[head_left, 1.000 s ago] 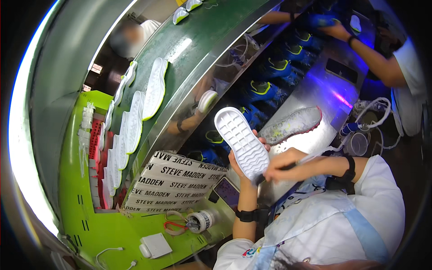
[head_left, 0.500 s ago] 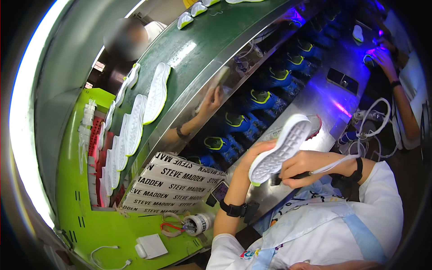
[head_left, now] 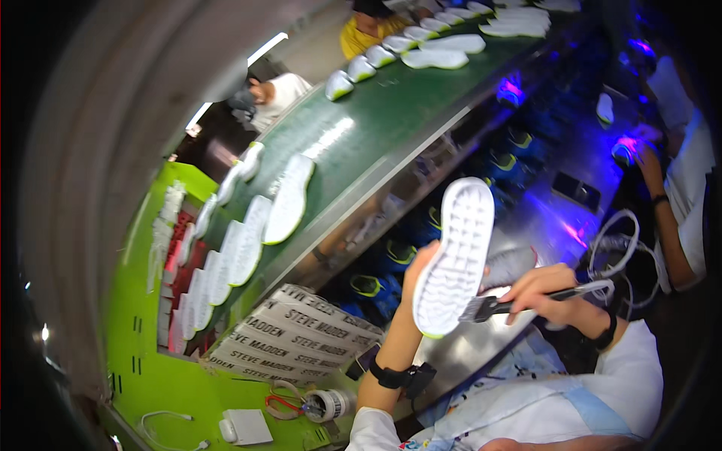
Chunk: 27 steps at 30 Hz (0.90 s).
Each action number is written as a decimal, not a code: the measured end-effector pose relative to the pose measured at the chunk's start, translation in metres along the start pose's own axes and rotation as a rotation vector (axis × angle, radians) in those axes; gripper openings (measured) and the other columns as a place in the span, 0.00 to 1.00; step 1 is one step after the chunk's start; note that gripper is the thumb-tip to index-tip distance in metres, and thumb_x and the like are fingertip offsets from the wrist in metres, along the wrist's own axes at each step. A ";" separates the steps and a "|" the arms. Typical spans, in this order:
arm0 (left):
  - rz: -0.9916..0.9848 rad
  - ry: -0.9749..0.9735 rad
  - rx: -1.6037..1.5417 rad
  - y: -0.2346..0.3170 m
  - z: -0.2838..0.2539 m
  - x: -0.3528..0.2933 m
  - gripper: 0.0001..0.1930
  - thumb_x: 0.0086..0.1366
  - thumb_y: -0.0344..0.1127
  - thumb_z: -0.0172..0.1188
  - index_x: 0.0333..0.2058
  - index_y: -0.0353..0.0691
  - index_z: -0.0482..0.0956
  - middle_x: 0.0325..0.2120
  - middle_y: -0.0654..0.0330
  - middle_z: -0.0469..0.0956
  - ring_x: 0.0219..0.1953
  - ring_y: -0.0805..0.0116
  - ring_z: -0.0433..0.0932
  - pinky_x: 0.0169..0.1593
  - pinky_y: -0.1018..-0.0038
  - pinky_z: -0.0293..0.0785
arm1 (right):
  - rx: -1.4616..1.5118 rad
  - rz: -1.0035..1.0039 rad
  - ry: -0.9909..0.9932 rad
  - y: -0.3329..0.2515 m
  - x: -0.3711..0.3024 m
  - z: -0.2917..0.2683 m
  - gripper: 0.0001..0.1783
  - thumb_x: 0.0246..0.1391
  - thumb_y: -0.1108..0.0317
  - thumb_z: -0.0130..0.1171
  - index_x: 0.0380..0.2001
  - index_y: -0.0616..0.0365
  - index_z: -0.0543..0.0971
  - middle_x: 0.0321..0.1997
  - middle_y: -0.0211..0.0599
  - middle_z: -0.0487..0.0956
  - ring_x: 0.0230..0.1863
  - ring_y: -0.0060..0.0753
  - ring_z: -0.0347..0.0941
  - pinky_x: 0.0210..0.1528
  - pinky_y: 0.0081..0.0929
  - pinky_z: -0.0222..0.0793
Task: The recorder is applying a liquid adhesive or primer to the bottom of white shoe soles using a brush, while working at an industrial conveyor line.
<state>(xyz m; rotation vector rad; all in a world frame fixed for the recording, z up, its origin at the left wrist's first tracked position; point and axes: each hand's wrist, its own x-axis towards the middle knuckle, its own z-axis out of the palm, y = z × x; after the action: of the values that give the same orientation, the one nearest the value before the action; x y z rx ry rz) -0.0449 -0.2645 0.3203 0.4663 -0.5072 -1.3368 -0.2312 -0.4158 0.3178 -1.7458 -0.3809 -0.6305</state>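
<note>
A white shoe sole with a lime edge at its lower end stands nearly upright, its gridded face toward me. My left hand is closed on its left side, with most of the fingers hidden behind it. In my right hand is a black-handled brush, its pale tip at the lower right edge of the sole. A whitish cord trails from the handle's far end. Behind the sole, on the metal bench, lies a grey shoe, partly covered by my right hand.
White soles line the green conveyor at the left. Blue shoes stand in a row beyond the bench. A printed cardboard box, white jar and tape roll sit at lower left. A co-worker's arm reaches in from the right.
The sole has turned more upright and shifted slightly. My right hand has moved right and down from behind it, bringing the brush into plain sight. The whole view has swung a little.
</note>
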 end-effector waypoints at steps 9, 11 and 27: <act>0.409 0.175 0.220 0.062 0.039 0.135 0.22 0.66 0.37 0.45 0.54 0.28 0.60 0.55 0.44 0.63 0.56 0.51 0.65 0.57 0.62 0.66 | 0.451 0.266 0.656 0.048 -0.026 -0.011 0.08 0.57 0.70 0.47 0.30 0.64 0.73 0.41 0.49 0.75 0.29 0.33 0.76 0.28 0.23 0.74; 0.448 0.185 0.636 0.082 0.042 0.206 0.20 0.64 0.38 0.50 0.50 0.31 0.67 0.49 0.49 0.68 0.49 0.58 0.71 0.51 0.67 0.70 | 0.439 0.302 0.780 0.059 -0.032 -0.006 0.07 0.54 0.75 0.49 0.36 0.62 0.72 0.45 0.46 0.74 0.34 0.30 0.74 0.31 0.22 0.74; 0.100 0.711 1.604 0.205 -0.014 0.271 0.18 0.55 0.29 0.54 0.45 0.35 0.67 0.32 0.53 0.76 0.31 0.63 0.79 0.35 0.66 0.77 | 0.585 0.519 0.827 0.089 -0.056 -0.009 0.11 0.47 0.81 0.56 0.36 0.65 0.74 0.29 0.39 0.77 0.27 0.28 0.75 0.32 0.23 0.71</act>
<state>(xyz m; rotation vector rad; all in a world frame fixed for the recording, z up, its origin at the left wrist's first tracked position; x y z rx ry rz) 0.1675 -0.4958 0.4511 2.0779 -0.8932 -0.3202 -0.2282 -0.4441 0.2166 -0.8550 0.4247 -0.7043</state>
